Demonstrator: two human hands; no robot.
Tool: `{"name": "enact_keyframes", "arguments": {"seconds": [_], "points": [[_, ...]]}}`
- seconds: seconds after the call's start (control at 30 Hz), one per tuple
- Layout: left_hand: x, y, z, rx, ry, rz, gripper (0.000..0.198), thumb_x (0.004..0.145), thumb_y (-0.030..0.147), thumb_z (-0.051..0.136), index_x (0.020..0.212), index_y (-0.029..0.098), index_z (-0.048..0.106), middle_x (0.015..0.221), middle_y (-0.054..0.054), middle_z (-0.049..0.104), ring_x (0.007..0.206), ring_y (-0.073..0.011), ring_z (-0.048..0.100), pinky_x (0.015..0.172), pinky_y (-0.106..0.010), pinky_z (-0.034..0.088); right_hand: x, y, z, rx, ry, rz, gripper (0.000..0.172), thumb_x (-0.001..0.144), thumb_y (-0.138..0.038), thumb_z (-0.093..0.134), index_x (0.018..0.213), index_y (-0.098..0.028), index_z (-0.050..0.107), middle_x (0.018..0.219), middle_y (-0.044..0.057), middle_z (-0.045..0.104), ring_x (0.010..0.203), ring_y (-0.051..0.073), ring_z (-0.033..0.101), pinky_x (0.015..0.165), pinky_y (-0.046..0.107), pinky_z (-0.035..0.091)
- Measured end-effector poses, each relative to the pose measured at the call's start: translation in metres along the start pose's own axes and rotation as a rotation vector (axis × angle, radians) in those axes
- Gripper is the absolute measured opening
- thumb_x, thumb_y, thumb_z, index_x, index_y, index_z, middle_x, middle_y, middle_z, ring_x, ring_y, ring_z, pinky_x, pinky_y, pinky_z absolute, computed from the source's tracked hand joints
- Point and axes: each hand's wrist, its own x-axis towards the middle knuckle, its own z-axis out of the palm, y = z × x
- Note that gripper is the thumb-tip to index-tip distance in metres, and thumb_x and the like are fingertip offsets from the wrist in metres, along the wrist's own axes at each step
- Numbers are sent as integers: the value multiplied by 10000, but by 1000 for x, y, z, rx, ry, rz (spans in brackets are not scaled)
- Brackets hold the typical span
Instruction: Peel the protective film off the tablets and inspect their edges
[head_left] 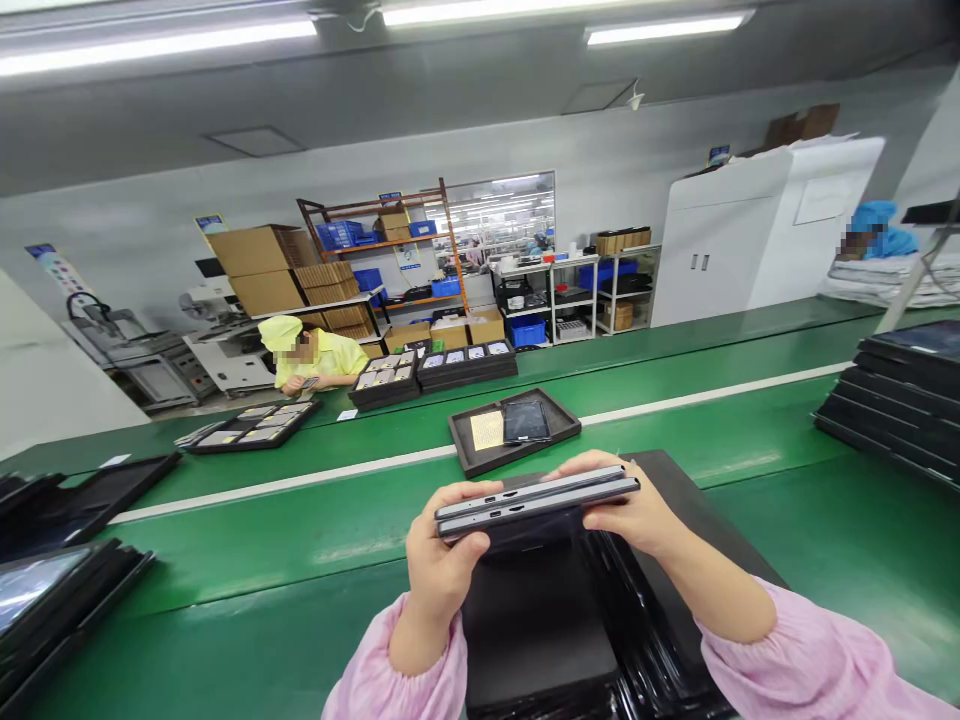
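Observation:
Two thin tablets point(536, 500), stacked face to face or back to back, are held edge-on with their grey port sides towards me. My left hand point(444, 555) grips their left end, thumb below and fingers above. On the right end, my right hand point(622, 510) pinches the pair the same way. Below them lies a black tray point(536, 625) with a dark padded surface, and shiny black plastic wrap point(637, 620) beside it. Beyond my hands a black foam tray point(469, 455) holds a tablet point(526, 422) and a yellow printed sheet point(487, 431).
Green conveyor benches point(300, 545) run across. Stacked black trays stand at right point(892, 400) and left point(67, 610). Across the bench, a co-worker in yellow point(330, 360) handles a small device near trays of devices point(259, 428). Another person in a blue cap point(881, 230) is far right.

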Motion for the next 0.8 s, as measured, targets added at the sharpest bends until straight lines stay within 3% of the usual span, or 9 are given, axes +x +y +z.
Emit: {"name": "enact_keyframes", "arguments": {"seconds": [0.1, 0.37, 0.8], "points": [[-5, -1, -1, 22, -38, 76, 341, 723, 469, 726, 866, 161, 699, 799, -95, 739, 727, -222, 710, 655, -275, 571, -5, 2, -5, -62, -21, -5, 413, 615, -513, 821, 852, -191, 717, 786, 73, 711, 706, 215, 681, 610, 300, 547], [-14, 4, 2, -54, -105, 118, 251, 763, 390, 715, 934, 210, 677, 834, -61, 735, 797, -196, 706, 746, -278, 560, -15, -3, -6, 122, -145, -59, 293, 721, -306, 801, 986, -278, 679, 996, 33, 731, 920, 190, 687, 809, 306, 544], [-13, 9, 1, -26, -98, 146, 233, 772, 378, 706, 933, 211, 687, 838, -62, 740, 795, -216, 709, 719, -301, 575, -13, -9, -7, 84, -183, -23, 315, 722, -331, 797, 971, -211, 646, 1023, 91, 720, 952, 212, 673, 840, 364, 521]]}}
